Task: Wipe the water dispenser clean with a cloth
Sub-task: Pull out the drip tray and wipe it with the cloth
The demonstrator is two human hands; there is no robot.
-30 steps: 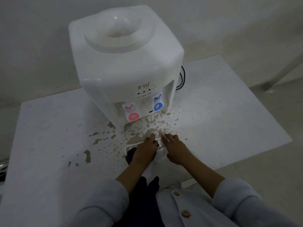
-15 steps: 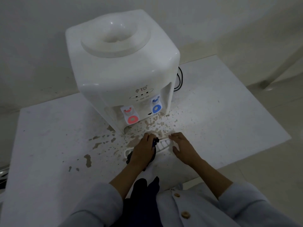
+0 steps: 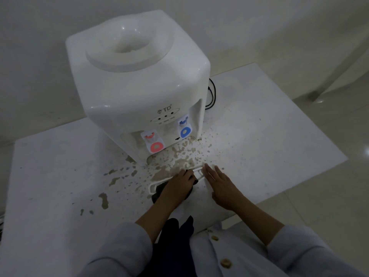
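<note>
A white tabletop water dispenser (image 3: 139, 76) stands at the back of the white table (image 3: 269, 136), with a red tap (image 3: 156, 146) and a blue tap (image 3: 185, 131) on its front. Its white drip tray (image 3: 198, 172) lies detached on the table in front of it. My left hand (image 3: 177, 186) presses a dark cloth (image 3: 157, 189) down onto the tray, fingers curled over it. My right hand (image 3: 221, 186) lies flat with straight fingers at the tray's right end, fingertips touching it. Most of the cloth is hidden under my left hand.
Brown splashes and stains (image 3: 179, 154) cover the table in front of the dispenser and spread left (image 3: 103, 198). A black cable (image 3: 211, 94) loops behind the dispenser's right side. The table's front edge runs just below my hands. A wall stands close behind.
My right hand has straightened out and slid to the tray's right end. My left hand with the cloth has shifted slightly forward along the tray.
</note>
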